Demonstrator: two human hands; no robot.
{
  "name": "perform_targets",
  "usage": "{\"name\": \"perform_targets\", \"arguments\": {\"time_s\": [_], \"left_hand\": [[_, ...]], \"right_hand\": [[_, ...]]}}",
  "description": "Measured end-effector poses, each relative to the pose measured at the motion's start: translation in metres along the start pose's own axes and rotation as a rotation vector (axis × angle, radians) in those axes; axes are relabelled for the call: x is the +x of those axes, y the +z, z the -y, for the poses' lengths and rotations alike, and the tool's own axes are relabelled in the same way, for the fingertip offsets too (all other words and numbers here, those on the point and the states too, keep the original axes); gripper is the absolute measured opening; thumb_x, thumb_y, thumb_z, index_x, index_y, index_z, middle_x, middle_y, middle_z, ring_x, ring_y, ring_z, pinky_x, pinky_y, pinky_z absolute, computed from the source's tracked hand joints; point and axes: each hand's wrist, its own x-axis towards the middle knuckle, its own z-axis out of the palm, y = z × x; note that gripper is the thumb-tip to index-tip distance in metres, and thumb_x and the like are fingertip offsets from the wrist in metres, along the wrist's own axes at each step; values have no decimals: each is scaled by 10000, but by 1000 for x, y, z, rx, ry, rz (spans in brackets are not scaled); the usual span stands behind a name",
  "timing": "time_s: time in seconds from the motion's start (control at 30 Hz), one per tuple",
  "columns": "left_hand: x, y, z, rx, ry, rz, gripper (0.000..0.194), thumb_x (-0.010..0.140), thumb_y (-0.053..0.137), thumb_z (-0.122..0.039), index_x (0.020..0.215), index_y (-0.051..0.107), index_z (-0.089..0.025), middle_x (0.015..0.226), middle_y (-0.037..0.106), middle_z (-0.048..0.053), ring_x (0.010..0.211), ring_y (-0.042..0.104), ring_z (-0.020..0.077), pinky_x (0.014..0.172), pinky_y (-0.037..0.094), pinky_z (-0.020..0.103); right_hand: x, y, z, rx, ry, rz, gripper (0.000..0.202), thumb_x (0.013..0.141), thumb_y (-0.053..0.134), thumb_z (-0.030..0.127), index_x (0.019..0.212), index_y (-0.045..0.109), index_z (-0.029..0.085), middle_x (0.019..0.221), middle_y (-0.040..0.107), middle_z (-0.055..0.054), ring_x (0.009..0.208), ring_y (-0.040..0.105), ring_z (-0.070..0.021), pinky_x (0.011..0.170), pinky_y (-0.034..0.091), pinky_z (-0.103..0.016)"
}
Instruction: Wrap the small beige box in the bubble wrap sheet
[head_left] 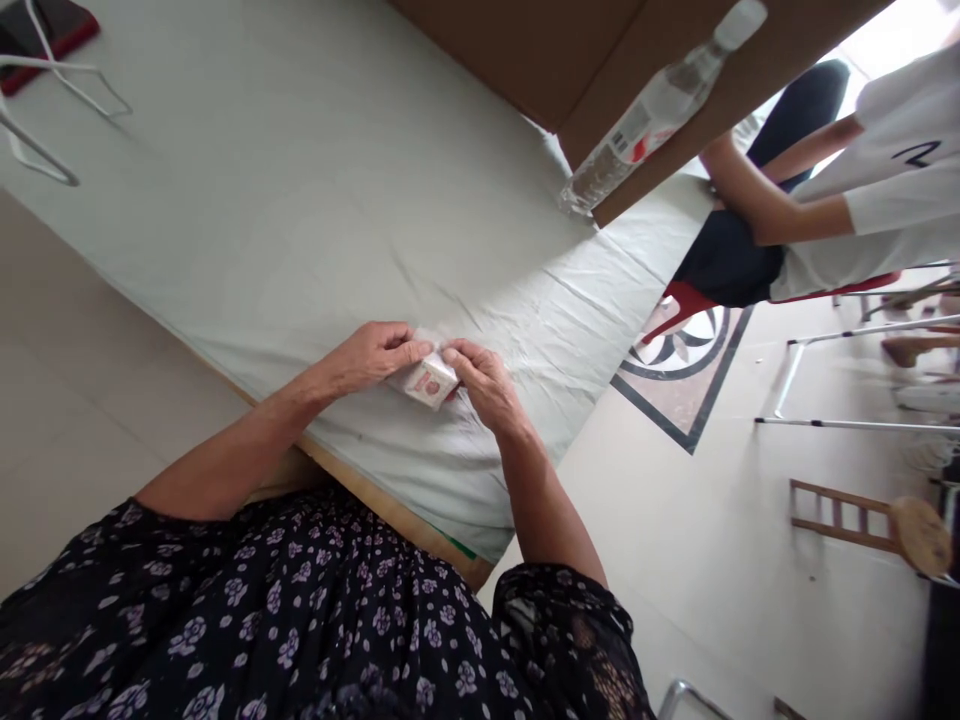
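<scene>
A small white box (431, 383) with a reddish printed picture sits low over the cloth-covered table, between my two hands. My left hand (381, 352) is closed, thumb and fingers pinching the box's upper left side. From the other side my right hand (480, 376) pinches near the top edge, its thumb close to my left thumb. Something clear, like thin plastic film, shows at the fingertips, but its shape is hard to make out. A bit of red shows beneath the box by my right fingers. The undersides of both hands are hidden.
A brown box-like block (540, 60) stands on the pale green cloth (300, 180), a clear plastic bottle (637, 125) beside it. White wire stand (67, 90) at upper left. A person in a white shirt (885, 190) sits at right; a wooden stool (862, 515) lies lower.
</scene>
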Motion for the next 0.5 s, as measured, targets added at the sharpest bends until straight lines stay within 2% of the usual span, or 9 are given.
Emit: {"name": "perform_targets", "arguments": {"time_s": [0.1,0.2,0.27,0.33,0.37,0.43,0.5], "left_hand": [[-8,6,0,-62,-105,38,417,886,548,-589,746,534,-196,609,486,-32,525,441,112,473,339,235],[-16,11,2,-22,-136,29,403,893,508,-578,770,554,-197,637,510,-23,547,476,128,487,376,246],[-20,12,3,110,-90,-8,428,922,460,-571,757,576,-194,637,519,-16,579,483,138,532,388,260],[-24,12,3,249,-25,-56,458,941,436,-571,774,625,-189,672,568,4,655,525,163,616,434,284],[-26,12,3,291,3,-88,449,929,463,-574,830,663,-185,737,621,22,721,563,182,678,470,302],[-29,12,6,284,26,-134,465,863,579,-562,1083,702,-171,991,715,75,888,631,225,814,527,347],[-30,13,9,175,5,-130,720,783,687,-517,1398,576,-159,1274,684,135,1005,665,249,900,555,390]], "right_hand": [[-16,6,-5,46,40,22,565,881,594,745,1020,727,213,826,672,-17,715,621,-159,638,545,-283],[-29,9,-10,22,-7,24,649,806,719,712,1246,684,236,1044,729,-45,888,677,-192,761,569,-311],[-33,10,-11,-83,-12,26,708,761,799,639,1313,653,219,1010,732,-45,846,665,-187,736,548,-310],[-32,10,-9,-203,-6,23,665,774,798,602,1282,673,191,902,719,-29,750,625,-169,669,507,-296],[-30,9,-7,-243,-10,29,631,788,784,597,1254,688,183,872,715,-24,729,612,-163,654,491,-292],[-25,7,-4,-272,-31,55,592,797,772,599,1209,710,178,875,724,-23,735,615,-162,653,478,-286],[-19,5,-3,-268,-52,83,571,811,758,601,1195,717,180,910,741,-28,768,633,-168,664,474,-283]]}}
